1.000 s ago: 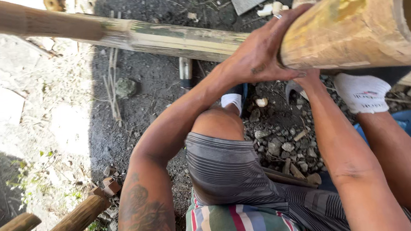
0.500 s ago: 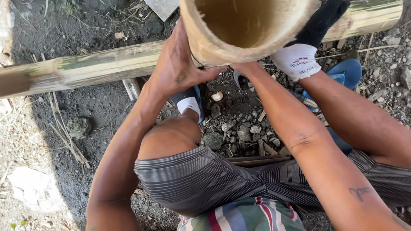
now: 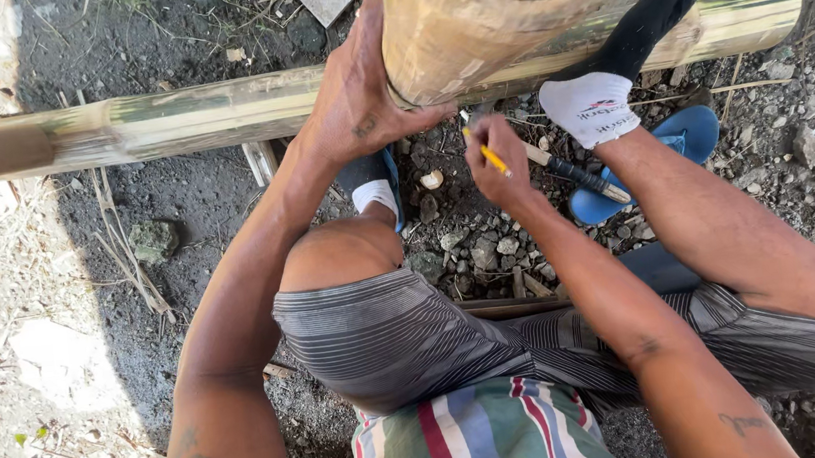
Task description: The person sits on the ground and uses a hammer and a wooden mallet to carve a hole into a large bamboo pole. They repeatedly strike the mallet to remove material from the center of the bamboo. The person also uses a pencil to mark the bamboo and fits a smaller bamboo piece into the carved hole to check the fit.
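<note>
- A long bamboo pole (image 3: 217, 113) lay across the upper part of the frame, on the dark gravel ground (image 3: 176, 201), running from the left edge to the upper right.
- A thick hollow bamboo tube (image 3: 477, 18) stood at top centre, its open end facing the camera, in front of the long pole.
- The person sat with knees bent, in grey striped shorts (image 3: 408, 338) at lower centre.
- The left hand (image 3: 355, 100) was pressed flat around the left side of the tube, fingers wrapped onto its lower edge, gripping it.
- The right hand (image 3: 490, 156) was closed around a yellow pencil (image 3: 492, 158), just below the tube's lower rim.
- A foot in a black-and-white sock (image 3: 603, 91) rested against the long pole, right of the tube, above a blue sandal (image 3: 664, 149).
- A dark-handled tool (image 3: 572, 173) lay on the ground just right of the right hand.
- A small grey stone (image 3: 154, 238) sat at left centre.
</note>
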